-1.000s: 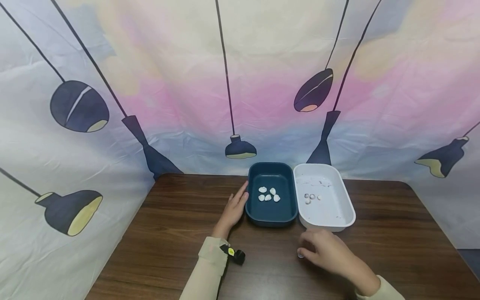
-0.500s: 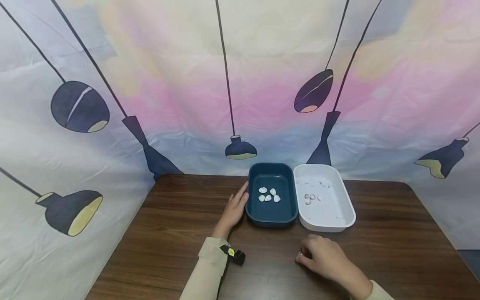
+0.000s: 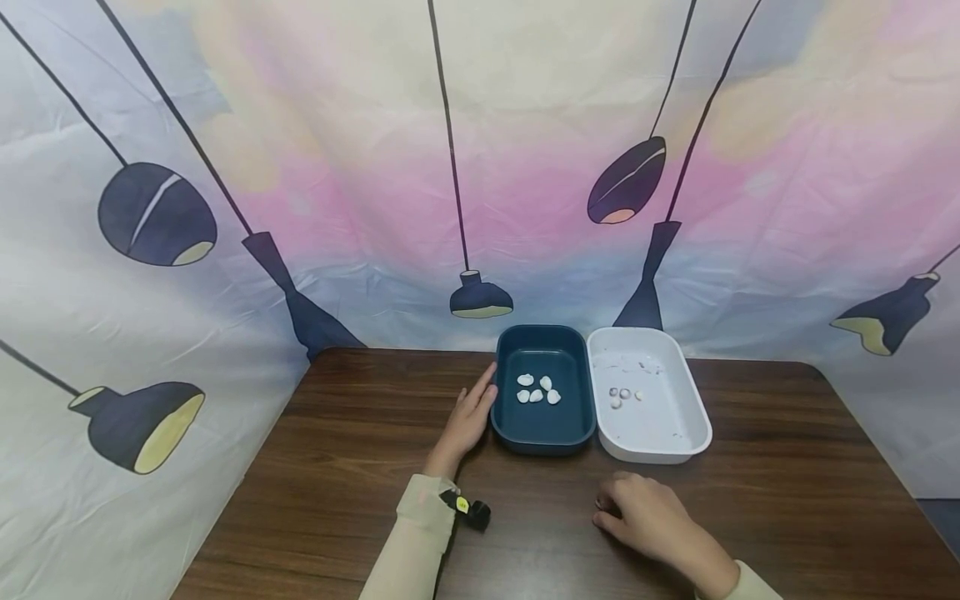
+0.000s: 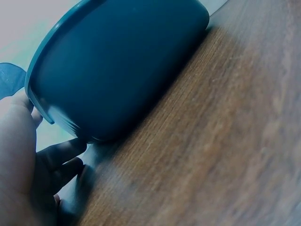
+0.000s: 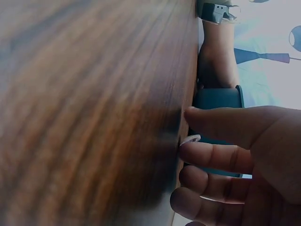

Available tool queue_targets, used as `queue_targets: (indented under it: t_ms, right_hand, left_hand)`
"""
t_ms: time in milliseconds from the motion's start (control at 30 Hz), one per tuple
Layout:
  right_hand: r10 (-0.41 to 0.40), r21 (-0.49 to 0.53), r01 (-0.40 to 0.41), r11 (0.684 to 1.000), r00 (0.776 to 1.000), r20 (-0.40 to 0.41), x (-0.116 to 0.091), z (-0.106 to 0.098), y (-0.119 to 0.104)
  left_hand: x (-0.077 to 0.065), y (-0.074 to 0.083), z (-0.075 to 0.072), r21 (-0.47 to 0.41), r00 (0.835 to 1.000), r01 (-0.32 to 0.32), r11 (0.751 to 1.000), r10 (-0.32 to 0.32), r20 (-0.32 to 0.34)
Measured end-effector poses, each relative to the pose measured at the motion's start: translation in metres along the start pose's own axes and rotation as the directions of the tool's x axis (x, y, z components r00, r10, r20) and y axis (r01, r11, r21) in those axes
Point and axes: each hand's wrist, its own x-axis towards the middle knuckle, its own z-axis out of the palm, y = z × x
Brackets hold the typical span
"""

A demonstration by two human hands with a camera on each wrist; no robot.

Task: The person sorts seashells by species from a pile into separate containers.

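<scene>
In the head view, my left hand (image 3: 466, 421) rests its extended fingers against the left side of a dark teal tray (image 3: 543, 437). Several white shells (image 3: 536, 396) lie on that tray's floor. My right hand (image 3: 651, 518) is low on the wooden table, in front of the white tray (image 3: 652, 457), fingers bent. From the right wrist, a small pale shell (image 5: 191, 139) shows at the index fingertip, close to the tabletop. A gap separates the thumb (image 5: 221, 123) from it. The head view hides this shell behind the hand.
Several small ring-like pale shells (image 3: 625, 392) and dark specks lie in the white tray, whose left side stands against the teal one. A painted cloth (image 3: 360, 150) hangs behind the table (image 3: 337, 467). A black wrist camera (image 3: 477, 514) is on the left wrist.
The right hand has drawn back slightly from the white tray and lowered toward the table. Its pale shell, earlier visible by the thumb, is now hidden in the head view. The left hand stays put.
</scene>
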Motion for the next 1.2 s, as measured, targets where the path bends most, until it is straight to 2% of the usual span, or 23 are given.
queue_targets:
  t_ms: [233,533,767,1200]
  right_hand:
    - [0.005,0.009,-0.004,1.000,0.999,-0.034,0.0003,0.0007,-0.0006]
    - [0.095,-0.016,-0.094,0.995,0.995,0.011,0.0048,0.0001,-0.0064]
    - [0.076,-0.057,-0.075,0.996,0.997,0.015,0.0067,0.0003,-0.0087]
    - [0.064,-0.057,-0.063,0.996,0.998,0.010,0.0080,-0.0008,-0.0068]
  left_hand:
    - [0.0004,-0.0010,-0.0002,0.007,1.000,0.002,1.000,-0.002,0.003]
    - [0.0005,-0.0014,-0.0013,0.005,1.000,-0.007,1.000,0.007,0.003]
    - [-0.0008,-0.0006,-0.0006,-0.003,1.000,0.006,1.000,-0.006,0.005]
    - [0.0002,-0.0002,-0.0004,-0.004,1.000,0.002,1.000,-0.002,0.002]
